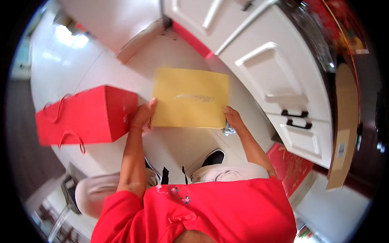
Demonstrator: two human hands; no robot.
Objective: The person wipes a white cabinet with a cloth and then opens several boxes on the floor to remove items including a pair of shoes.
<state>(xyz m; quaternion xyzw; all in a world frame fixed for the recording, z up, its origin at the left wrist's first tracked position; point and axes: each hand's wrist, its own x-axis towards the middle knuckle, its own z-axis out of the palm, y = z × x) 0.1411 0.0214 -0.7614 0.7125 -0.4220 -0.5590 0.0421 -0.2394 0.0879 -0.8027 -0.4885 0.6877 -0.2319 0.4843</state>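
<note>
In front of me a flat gold box (190,100) with writing on its face is held between both hands, above the tiled floor. My left hand (142,115) grips its left edge, with what looks like a pink cloth (146,129) at the fingers. The lower right edge is in the grasp of my right hand (233,118), its thumb on the gold face. A bluish-grey cloth (228,130) shows beneath that hand. Close beside my left forearm, a red gift bag (79,117) with red rope handles lies on its side. My fingers under the box are hidden.
White cabinets (270,66) with black handles (294,114) line the right. A tall cardboard piece (343,127) leans beside them. Red patterned material (288,167) lies by my right knee. A pale block-like furniture base (139,39) stands ahead. My shoes (214,157) are below the box.
</note>
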